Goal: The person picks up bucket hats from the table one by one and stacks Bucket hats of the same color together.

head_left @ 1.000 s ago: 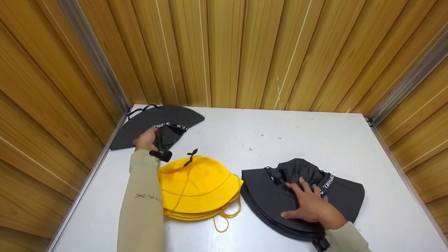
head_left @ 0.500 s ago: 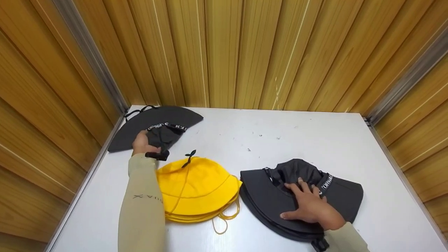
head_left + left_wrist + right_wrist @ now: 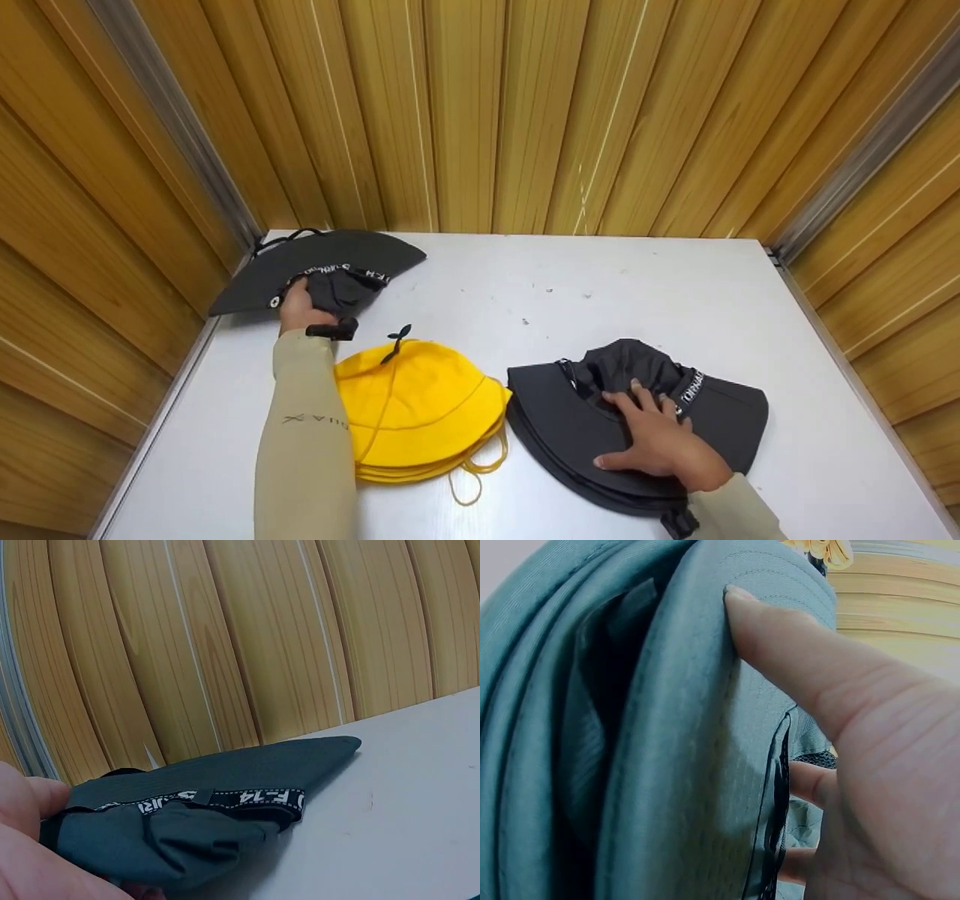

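Note:
In the head view my left hand grips a folded black bucket hat at the back left corner. Its thumb lies near the lettered band and the other fingers are mostly hidden by the crown. My right hand rests, fingers spread, on a stack of black bucket hats at the right. In the right wrist view the thumb lies along the stitched brim, with fingertips by the crown. Between the hands sits a stack of yellow hats with a green sprout on top.
A white table carries everything. Wood-look panels wall it at the back and both sides. A yellow cord hangs loose from the yellow stack onto the table.
My left hand has tightened under the back left hat's crown, and that hat has tilted, its left side rising slightly. The right hand stays on its stack. The head view has shifted a little.

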Demonstrator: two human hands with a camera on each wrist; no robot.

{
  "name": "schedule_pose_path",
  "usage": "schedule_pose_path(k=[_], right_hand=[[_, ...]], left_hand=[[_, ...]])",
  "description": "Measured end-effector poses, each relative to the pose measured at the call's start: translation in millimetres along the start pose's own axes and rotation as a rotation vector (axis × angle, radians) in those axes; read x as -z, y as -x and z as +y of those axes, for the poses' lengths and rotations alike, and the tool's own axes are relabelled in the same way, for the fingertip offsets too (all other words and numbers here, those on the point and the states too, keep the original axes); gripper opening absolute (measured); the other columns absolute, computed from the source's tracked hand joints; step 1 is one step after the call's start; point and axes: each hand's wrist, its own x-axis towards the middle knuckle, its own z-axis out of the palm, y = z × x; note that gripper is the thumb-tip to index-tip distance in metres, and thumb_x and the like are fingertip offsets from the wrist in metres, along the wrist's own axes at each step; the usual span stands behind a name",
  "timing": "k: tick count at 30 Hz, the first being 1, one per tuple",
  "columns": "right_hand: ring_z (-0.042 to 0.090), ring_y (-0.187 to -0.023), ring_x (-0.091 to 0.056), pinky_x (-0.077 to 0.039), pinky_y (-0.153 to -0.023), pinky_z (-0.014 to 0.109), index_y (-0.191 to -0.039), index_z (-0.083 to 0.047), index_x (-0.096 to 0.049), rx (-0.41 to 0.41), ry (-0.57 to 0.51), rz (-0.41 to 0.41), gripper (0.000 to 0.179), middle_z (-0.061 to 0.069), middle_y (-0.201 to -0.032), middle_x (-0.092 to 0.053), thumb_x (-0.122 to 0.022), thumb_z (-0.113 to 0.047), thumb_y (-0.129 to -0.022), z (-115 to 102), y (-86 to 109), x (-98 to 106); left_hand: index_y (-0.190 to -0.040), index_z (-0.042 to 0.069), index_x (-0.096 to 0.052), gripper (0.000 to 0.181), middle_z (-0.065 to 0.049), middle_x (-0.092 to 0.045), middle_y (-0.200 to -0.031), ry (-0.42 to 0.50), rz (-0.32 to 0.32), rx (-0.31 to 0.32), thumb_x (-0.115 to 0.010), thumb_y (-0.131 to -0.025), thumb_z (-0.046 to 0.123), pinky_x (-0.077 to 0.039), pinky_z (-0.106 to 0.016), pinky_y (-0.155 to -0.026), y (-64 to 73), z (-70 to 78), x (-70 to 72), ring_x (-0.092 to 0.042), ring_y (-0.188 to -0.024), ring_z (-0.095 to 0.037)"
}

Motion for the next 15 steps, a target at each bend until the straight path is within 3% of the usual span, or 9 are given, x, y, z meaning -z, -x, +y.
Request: schedule_pose_path(k=[4,8,13,15], right_hand=[[0.071,-0.142,-0.014,-0.016,-0.099,0.092,-0.159,-0.023,-0.035,0.003,0.001,0.005,0.109,0.031,-0.167,-0.01,-0.084,-0.067,-0.071,1,1.8,1],[0.071,-0.142,-0.014,-0.016,-0.098,0.093,-0.159,-0.022,-0.035,0.006,-0.001,0.009,0.109,0.031,-0.167,-0.01,-0.084,-0.066,-0.071,3,2.6,1],[0.071,-0.142,-0.014,-0.016,-0.099,0.092,-0.158,-0.022,-0.036,0.016,-0.012,0.014,0.109,0.03,-0.167,-0.01,-0.084,-0.066,-0.071,0,2.7,0],[0.071,-0.142,-0.014,-0.016,-0.099,0.092,-0.158,-0.022,-0.036,0.021,-0.017,0.016,0.108,0.03,-0.167,-0.01,-0.084,-0.065,-0.072,-1,2.9,0]], left_hand=[[-0.157,0.031,-0.037,0.051,0.015,-0.041,-0.158,0.136,-0.017,-0.065,-0.049,-0.108,0.035,-0.036,-0.031,-0.121,-2.2,-6.6,-4.9,-0.042,-0.144,-0.009],[-0.158,0.028,-0.036,0.051,0.012,-0.043,-0.157,0.198,-0.024,-0.099,-0.045,-0.109,0.036,-0.038,-0.031,-0.12,-3.5,-12.9,-11.5,-0.044,-0.143,-0.01],[-0.155,0.027,-0.039,0.05,0.009,-0.046,-0.153,0.208,0.003,-0.054,-0.05,-0.107,0.034,-0.039,-0.038,-0.119,4.3,-12.6,-11.2,-0.046,-0.141,-0.014],[-0.157,0.026,-0.038,0.049,0.008,-0.043,-0.157,0.246,-0.062,-0.012,-0.045,-0.109,0.033,-0.035,-0.04,-0.122,7.5,-10.7,-11.5,-0.042,-0.145,-0.016]])
